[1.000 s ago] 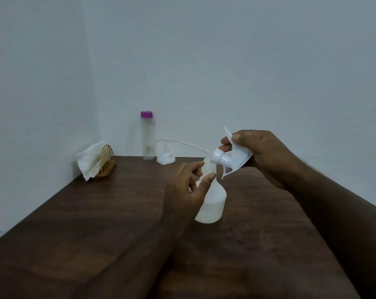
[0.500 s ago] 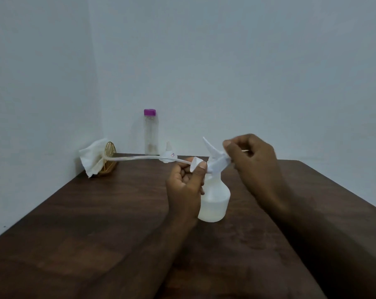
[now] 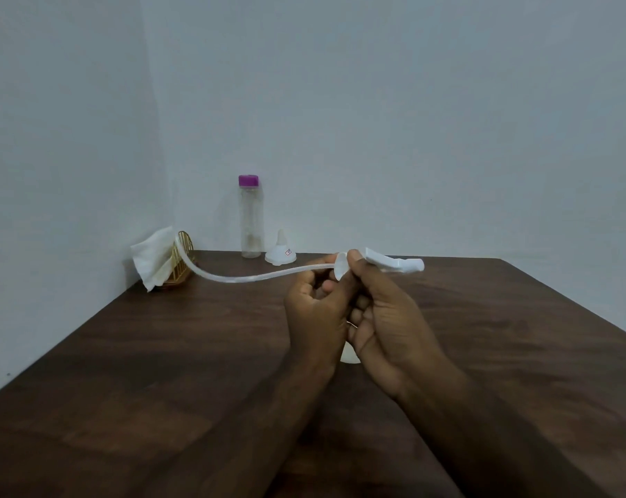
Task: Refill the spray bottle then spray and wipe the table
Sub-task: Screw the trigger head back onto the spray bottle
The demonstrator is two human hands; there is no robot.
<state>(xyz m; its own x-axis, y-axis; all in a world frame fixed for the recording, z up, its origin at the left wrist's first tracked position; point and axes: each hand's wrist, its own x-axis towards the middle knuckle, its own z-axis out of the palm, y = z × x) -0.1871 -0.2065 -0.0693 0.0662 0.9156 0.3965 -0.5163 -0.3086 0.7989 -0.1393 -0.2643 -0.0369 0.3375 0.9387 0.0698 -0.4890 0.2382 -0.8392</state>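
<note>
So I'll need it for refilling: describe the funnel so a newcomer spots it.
Follow the table to its far edge by the back wall. Right of the tall purple-capped bottle sits the funnel. It is small, white, wide mouth down, with a tiny sticker.

Both forearms enter from 6 o'clock and meet at centre. The left hand [image 3: 315, 314] curls round the bottle [image 3: 349, 356], thumb pointing to 12. The right hand [image 3: 387, 328], touching it at its 3 o'clock, pinches the spray head [image 3: 394, 264] between thumb and forefinger.

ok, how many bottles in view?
2: a purple-capped bottle upright at the back wall; the spray bottle, mostly hidden behind the left hand and right hand holding its spray head.
</note>
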